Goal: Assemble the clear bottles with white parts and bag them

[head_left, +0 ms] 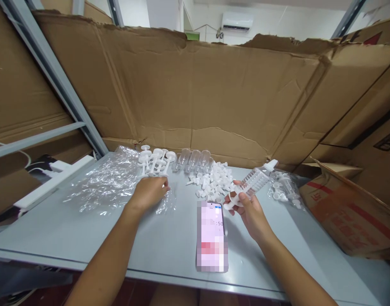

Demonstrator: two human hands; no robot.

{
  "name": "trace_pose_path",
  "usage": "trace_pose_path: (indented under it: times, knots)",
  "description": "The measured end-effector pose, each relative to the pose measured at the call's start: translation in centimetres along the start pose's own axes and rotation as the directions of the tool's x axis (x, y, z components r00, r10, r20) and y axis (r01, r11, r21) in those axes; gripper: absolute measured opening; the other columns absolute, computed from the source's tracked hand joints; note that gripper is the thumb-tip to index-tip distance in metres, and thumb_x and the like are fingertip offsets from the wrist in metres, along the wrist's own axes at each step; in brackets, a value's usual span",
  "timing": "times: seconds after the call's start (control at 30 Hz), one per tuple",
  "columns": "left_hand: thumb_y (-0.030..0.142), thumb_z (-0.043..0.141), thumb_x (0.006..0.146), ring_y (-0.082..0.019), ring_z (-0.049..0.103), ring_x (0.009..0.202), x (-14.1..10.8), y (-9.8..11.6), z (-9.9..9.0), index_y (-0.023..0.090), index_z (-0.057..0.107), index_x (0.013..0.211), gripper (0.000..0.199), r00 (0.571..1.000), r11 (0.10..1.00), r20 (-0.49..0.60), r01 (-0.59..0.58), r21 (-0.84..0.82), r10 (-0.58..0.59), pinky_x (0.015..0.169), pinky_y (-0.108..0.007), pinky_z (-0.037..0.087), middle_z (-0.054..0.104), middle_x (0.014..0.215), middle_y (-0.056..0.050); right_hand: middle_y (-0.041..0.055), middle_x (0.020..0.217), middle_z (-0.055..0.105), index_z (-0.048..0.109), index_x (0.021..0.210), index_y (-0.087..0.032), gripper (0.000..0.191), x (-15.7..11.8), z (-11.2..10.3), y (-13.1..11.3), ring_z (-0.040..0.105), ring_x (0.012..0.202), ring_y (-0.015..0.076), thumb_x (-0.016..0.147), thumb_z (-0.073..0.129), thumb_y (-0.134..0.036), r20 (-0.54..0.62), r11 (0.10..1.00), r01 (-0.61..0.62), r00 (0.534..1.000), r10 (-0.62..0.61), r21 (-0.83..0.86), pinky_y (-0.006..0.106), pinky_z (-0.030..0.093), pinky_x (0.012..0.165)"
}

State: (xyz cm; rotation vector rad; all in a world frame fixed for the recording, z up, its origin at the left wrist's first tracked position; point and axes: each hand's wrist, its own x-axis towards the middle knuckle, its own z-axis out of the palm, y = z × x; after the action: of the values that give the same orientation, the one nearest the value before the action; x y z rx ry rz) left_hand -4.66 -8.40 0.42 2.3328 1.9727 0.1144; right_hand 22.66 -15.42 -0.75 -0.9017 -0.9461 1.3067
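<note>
In my right hand (250,210) is a large clear plastic syringe (254,182), tilted up to the right. It has a white pointed cap at the upper end and a white plunger end by my fingers. My left hand (150,193) is closed, thumb and fingers together, over a small clear plastic bag (168,202); what lies between the fingertips is too small to make out. Just beyond that hand stand several white plungers (156,159). Several clear barrels (195,159) are beside them, and a pile of white caps (214,180) lies between my hands.
A phone (212,236) lies near the front of the grey table (169,250). Crumpled clear plastic bags (108,182) spread at left, near a white power strip (55,182). Bagged syringe parts (286,189) and a cardboard box (351,212) sit right. Cardboard (195,93) walls the back.
</note>
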Motion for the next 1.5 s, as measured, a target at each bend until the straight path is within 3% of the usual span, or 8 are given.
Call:
trace_pose_path:
  times: [0.13, 0.23, 0.37, 0.53, 0.8, 1.1, 1.3, 1.5]
  knots:
    - [0.047, 0.048, 0.074, -0.022, 0.059, 0.066, -0.1, 0.2, 0.4, 0.022, 0.056, 0.072, 0.027, 0.989, 0.998, 0.141, 0.047, -0.034, -0.042, 0.057, -0.028, 0.035, 0.065, 0.072, -0.003, 0.0005, 0.069, 0.057, 0.047, 0.112, -0.021, 0.049, -0.1, 0.1, -0.1, 0.057, 0.066, 0.0178, 0.073, 0.063, -0.045, 0.035, 0.997, -0.062, 0.997, 0.063, -0.040, 0.024, 0.036, 0.048]
    - [0.049, 0.048, 0.072, -0.024, 0.060, 0.070, -0.1, 1.2, 1.1, 0.021, 0.056, 0.071, 0.029, 0.982, 0.998, 0.183, 0.055, 0.005, -0.055, 0.057, -0.029, 0.035, 0.066, 0.077, -0.006, 0.0008, 0.069, 0.057, 0.049, 0.107, -0.020, 0.046, -0.1, 0.0, 0.0, 0.057, 0.067, 0.0183, 0.072, 0.064, -0.046, 0.094, 0.993, -0.090, 0.991, 0.098, -0.081, 0.024, 0.036, 0.047]
    - [0.052, 0.047, 0.071, -0.027, 0.061, 0.078, 0.0, 1.3, 1.2, 0.019, 0.057, 0.074, 0.034, 0.973, 0.995, 0.209, 0.091, 0.044, -0.098, 0.060, -0.030, 0.037, 0.067, 0.083, -0.009, 0.0006, 0.070, 0.057, 0.051, 0.104, -0.020, 0.046, -0.3, 0.0, 0.1, 0.058, 0.066, 0.0181, 0.070, 0.065, -0.047, 0.141, 0.989, -0.097, 0.983, 0.113, -0.115, 0.024, 0.036, 0.048]
    - [0.062, 0.039, 0.071, -0.027, 0.061, 0.073, 0.2, 0.2, 0.7, 0.019, 0.057, 0.072, 0.046, 0.972, 0.991, 0.190, 0.131, 0.030, -0.134, 0.058, -0.031, 0.038, 0.067, 0.079, -0.009, 0.0010, 0.071, 0.059, 0.052, 0.103, -0.020, 0.044, -0.4, 0.1, -0.1, 0.059, 0.067, 0.0186, 0.071, 0.064, -0.047, 0.148, 0.984, -0.138, 0.977, 0.154, -0.115, 0.024, 0.036, 0.048]
    - [0.058, 0.044, 0.069, -0.030, 0.062, 0.078, 1.0, 1.1, 2.3, 0.016, 0.061, 0.074, 0.045, 0.959, 0.995, 0.265, 0.097, 0.008, -0.096, 0.062, -0.033, 0.041, 0.068, 0.086, -0.014, 0.0010, 0.070, 0.059, 0.052, 0.102, -0.020, 0.044, -0.3, 0.0, 0.0, 0.059, 0.063, 0.0177, 0.070, 0.065, -0.047, 0.136, 0.985, -0.138, 0.979, 0.151, -0.099, 0.024, 0.035, 0.047]
    - [0.038, 0.043, 0.072, -0.027, 0.062, 0.076, 1.1, 0.5, 2.5, 0.018, 0.062, 0.073, 0.027, 0.964, 0.998, 0.259, 0.058, 0.009, -0.058, 0.060, -0.031, 0.040, 0.068, 0.083, -0.012, 0.0011, 0.071, 0.059, 0.051, 0.102, -0.020, 0.043, -0.4, 0.1, -0.2, 0.059, 0.065, 0.0178, 0.071, 0.063, -0.047, 0.151, 0.986, -0.124, 0.979, 0.139, -0.108, 0.024, 0.037, 0.048]
    - [0.054, 0.040, 0.073, -0.029, 0.061, 0.080, 0.8, 1.2, 2.3, 0.019, 0.060, 0.077, 0.040, 0.975, 0.999, 0.219, 0.046, 0.013, -0.048, 0.062, -0.033, 0.040, 0.067, 0.087, -0.012, 0.0012, 0.071, 0.059, 0.050, 0.103, -0.020, 0.043, -0.3, 0.1, -0.2, 0.059, 0.065, 0.0173, 0.073, 0.062, -0.047, 0.158, 0.985, -0.122, 0.977, 0.141, -0.124, 0.024, 0.037, 0.048]
    - [0.068, 0.037, 0.068, -0.029, 0.061, 0.076, -0.4, 3.2, 2.1, 0.018, 0.058, 0.075, 0.054, 0.985, 1.000, 0.169, -0.018, 0.009, 0.016, 0.060, -0.034, 0.039, 0.067, 0.081, -0.011, 0.0022, 0.075, 0.058, 0.048, 0.106, -0.019, 0.043, -0.1, -0.5, 0.1, 0.058, 0.069, 0.0171, 0.076, 0.060, -0.047, 0.194, 0.981, -0.127, 0.969, 0.154, -0.146, 0.024, 0.037, 0.050]
